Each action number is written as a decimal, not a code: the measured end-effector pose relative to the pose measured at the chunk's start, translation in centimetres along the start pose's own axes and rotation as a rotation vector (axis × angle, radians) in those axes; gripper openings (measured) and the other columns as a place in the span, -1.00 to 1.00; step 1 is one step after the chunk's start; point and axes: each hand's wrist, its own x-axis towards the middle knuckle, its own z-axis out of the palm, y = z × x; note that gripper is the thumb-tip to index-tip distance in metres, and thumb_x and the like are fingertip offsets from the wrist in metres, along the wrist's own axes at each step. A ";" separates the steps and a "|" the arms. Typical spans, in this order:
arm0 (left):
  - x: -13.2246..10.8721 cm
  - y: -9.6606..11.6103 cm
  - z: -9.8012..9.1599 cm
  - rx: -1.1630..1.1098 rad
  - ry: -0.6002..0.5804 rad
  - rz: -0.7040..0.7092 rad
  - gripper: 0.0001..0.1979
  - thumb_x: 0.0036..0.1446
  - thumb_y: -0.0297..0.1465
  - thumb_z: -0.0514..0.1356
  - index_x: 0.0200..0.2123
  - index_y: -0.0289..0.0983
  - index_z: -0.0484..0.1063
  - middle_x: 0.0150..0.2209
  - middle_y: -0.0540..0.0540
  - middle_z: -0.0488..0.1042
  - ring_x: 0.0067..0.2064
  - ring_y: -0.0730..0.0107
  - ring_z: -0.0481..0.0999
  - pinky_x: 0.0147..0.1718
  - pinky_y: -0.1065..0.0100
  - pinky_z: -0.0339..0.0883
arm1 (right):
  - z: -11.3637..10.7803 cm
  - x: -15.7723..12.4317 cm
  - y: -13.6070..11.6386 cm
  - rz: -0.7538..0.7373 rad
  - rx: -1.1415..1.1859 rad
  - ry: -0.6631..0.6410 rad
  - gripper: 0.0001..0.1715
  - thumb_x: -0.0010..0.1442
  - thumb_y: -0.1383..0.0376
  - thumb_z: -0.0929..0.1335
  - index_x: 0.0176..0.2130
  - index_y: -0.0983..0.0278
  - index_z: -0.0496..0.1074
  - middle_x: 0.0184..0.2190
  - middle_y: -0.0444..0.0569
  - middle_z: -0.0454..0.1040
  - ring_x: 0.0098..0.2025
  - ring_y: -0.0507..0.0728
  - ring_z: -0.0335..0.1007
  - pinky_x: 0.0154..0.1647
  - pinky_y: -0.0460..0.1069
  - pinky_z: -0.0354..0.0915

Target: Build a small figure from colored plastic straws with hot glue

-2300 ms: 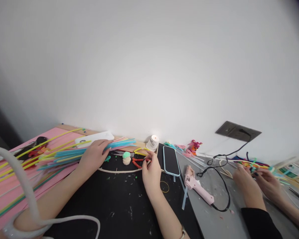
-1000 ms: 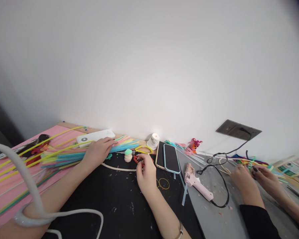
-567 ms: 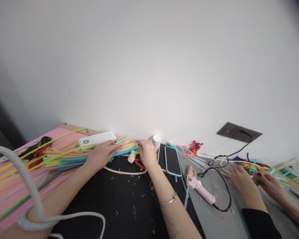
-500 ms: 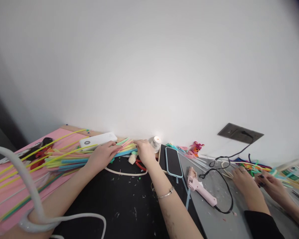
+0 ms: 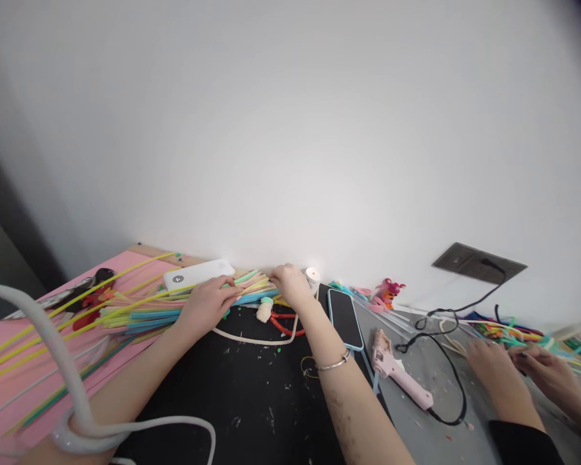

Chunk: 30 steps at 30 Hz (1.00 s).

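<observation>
Resting over a bundle of straight, fuzzy pastel stems (image 5: 152,316) in the lower left of the frame, the left hand (image 5: 209,302) has its fingers bent together on them; whether it grips any, I cannot tell. At the bundle's tips, near lower centre, the right hand (image 5: 290,285) has its fingers drawn narrow, any pinch hidden. One small cream-and-mint fuzzy piece (image 5: 265,310) looks already shaped; the bundled stems look unworked. The right wrist covers part of the white cylindrical cup (image 5: 312,276), and the left forearm is cut off below.
</observation>
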 end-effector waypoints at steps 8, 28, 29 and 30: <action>-0.3 0.0 -0.6 0.059 0.014 -0.102 -0.68 0.27 -0.32 0.01 -0.32 -0.18 0.57 -0.15 -0.09 0.55 -0.17 0.18 0.46 -0.23 0.27 0.23 | -3.7 -2.1 1.8 0.220 0.382 0.259 -0.70 0.16 0.42 0.21 -0.23 0.36 0.50 -0.39 0.03 0.57 -0.36 0.10 0.49 -0.33 -0.04 0.35; -0.6 -0.1 -0.5 0.000 0.066 -0.032 -0.69 0.28 -0.32 0.00 -0.29 -0.19 0.55 -0.14 -0.10 0.55 -0.17 0.18 0.44 -0.14 0.24 0.25 | 4.1 -2.5 -4.2 0.053 0.758 0.224 -0.76 0.13 0.33 0.30 -0.52 0.25 0.49 -0.56 -0.12 0.47 -0.41 0.07 0.40 -0.25 -0.04 0.35; -0.6 -0.1 -0.4 0.013 0.065 -0.044 -0.69 0.27 -0.32 0.01 -0.30 -0.19 0.55 -0.14 -0.10 0.55 -0.17 0.18 0.44 -0.15 0.24 0.25 | 4.0 -2.5 -4.0 0.082 0.748 0.267 -0.74 0.15 0.32 0.29 -0.52 0.26 0.47 -0.61 -0.14 0.42 -0.45 0.07 0.37 -0.26 -0.04 0.34; -0.6 -0.1 -0.4 0.028 0.063 -0.056 -0.69 0.27 -0.31 0.00 -0.30 -0.20 0.55 -0.15 -0.11 0.55 -0.17 0.18 0.44 -0.17 0.24 0.26 | 3.8 -2.6 -3.7 0.115 0.752 0.304 -0.73 0.17 0.31 0.27 -0.50 0.27 0.46 -0.63 -0.15 0.39 -0.47 0.06 0.35 -0.29 -0.04 0.33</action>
